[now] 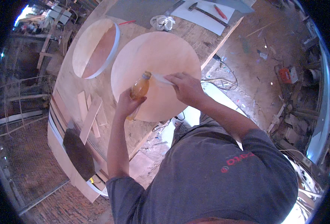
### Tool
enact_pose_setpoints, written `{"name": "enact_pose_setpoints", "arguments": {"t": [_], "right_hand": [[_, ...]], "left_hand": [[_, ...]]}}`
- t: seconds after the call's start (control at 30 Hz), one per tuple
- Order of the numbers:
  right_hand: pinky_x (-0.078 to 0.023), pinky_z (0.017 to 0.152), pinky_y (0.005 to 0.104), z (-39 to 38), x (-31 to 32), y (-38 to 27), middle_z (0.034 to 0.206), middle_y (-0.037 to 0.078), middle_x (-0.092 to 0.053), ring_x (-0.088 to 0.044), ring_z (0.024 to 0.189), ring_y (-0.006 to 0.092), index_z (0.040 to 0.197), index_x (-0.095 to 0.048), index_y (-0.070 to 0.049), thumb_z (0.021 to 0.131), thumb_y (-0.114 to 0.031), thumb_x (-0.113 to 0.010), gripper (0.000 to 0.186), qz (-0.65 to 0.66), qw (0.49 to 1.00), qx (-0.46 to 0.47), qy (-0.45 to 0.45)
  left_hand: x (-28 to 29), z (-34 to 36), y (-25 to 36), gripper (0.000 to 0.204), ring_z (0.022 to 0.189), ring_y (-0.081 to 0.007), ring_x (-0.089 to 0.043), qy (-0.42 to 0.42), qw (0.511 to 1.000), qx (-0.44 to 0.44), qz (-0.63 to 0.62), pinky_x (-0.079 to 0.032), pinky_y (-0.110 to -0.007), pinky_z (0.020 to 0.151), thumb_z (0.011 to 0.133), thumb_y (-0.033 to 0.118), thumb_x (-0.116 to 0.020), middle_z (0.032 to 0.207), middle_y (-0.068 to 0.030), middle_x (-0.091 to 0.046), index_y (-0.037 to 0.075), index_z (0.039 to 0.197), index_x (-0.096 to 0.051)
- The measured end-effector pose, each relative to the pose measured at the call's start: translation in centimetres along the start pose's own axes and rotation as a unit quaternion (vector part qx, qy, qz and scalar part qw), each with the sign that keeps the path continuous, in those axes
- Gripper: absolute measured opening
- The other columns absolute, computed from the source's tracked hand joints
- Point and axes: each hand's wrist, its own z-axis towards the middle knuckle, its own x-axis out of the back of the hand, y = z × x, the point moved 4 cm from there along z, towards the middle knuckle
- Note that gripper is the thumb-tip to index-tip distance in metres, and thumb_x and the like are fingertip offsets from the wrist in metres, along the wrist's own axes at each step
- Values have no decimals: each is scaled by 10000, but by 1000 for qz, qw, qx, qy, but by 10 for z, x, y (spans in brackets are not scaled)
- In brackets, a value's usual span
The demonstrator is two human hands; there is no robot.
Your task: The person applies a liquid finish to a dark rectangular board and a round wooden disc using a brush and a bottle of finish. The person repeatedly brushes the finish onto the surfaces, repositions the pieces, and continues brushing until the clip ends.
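My left hand (127,103) is wrapped round a clear bottle of amber liquid (140,88), holding it tilted with its neck pointing away from me. Between the fingers of my right hand (188,89) is a thin white flat piece (162,79), whose tip comes close to the bottle's neck. Both hands are over a large round pale wooden disc (157,50) at the near edge of the workbench. Whether the white piece touches the disc I cannot tell.
Left of the disc lies a round wooden piece with a white rim (116,41). A hammer (209,15), red-handled tool (220,12) and crumpled white cloth (162,23) rest at the back of the bench (206,39). Wood strips (91,118) lie at left; cables (228,82) run beyond the right edge.
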Motion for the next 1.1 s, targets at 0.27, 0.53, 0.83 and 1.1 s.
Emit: {"name": "enact_pose_setpoints", "arguments": {"t": [0.27,0.53,0.83,1.1], "right_hand": [[-566,833,479,39,-54,12,1093,56,-730,-672,1014,313,1124,-743,-161,941,-166,-595,235,-215,973,-19,-84],[-574,799,487,93,-82,12,996,114,-742,-705,971,342,1066,-752,-162,876,-153,-588,251,-297,940,-81,-149],[-575,728,506,-27,-182,-126,859,137,-744,-729,812,375,1027,-763,-139,821,-228,-646,254,-229,926,112,-280],[-559,831,466,19,-96,-42,1047,51,-752,-689,1025,302,1080,-760,-216,828,-153,-664,277,-176,981,48,-72]], "left_hand": [[30,-100,-78,360,979,-169,-697,234,921,8,-312,-554,-329,892,827,80,-859,1070,-58,-723,21,1132,-678],[14,-235,-186,420,1015,-173,-686,400,840,67,-360,-540,-331,941,814,40,-861,1115,-75,-717,18,1187,-670],[-5,-315,-213,538,1119,-204,-649,493,784,109,-362,-499,-366,1029,797,30,-872,1206,-89,-672,14,1275,-625],[-22,-360,-214,577,1144,-223,-628,530,761,99,-361,-492,-382,1051,796,24,-864,1254,-102,-645,12,1300,-584]]}}
